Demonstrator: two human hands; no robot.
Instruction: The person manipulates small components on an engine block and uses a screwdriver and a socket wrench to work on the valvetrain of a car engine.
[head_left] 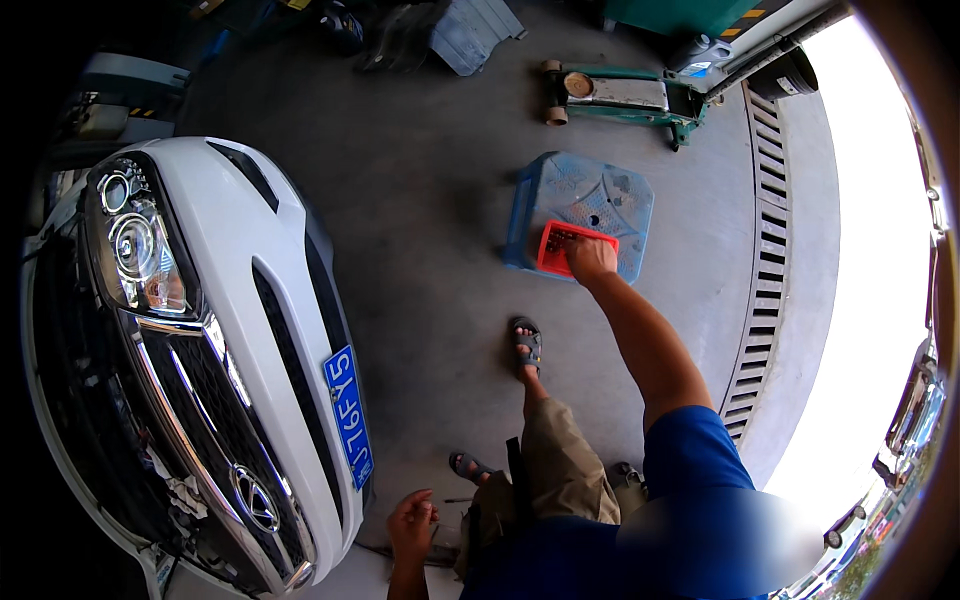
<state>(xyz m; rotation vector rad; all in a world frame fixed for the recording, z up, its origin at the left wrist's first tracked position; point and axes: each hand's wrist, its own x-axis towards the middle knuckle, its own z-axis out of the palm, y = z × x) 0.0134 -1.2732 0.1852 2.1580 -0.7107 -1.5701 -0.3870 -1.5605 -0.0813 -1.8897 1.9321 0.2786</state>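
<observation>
The right hand (590, 257) reaches into the red tray (560, 243) at the near edge of the blue stool (585, 205), fingers curled inside; whether they pinch a part, I cannot tell. The left hand (412, 524) hangs half-open and empty beside the bumper (290, 330).

Blue short-sleeved shirt (690, 470), khaki shorts (565, 465), seemingly grey sandals (527, 345).
</observation>
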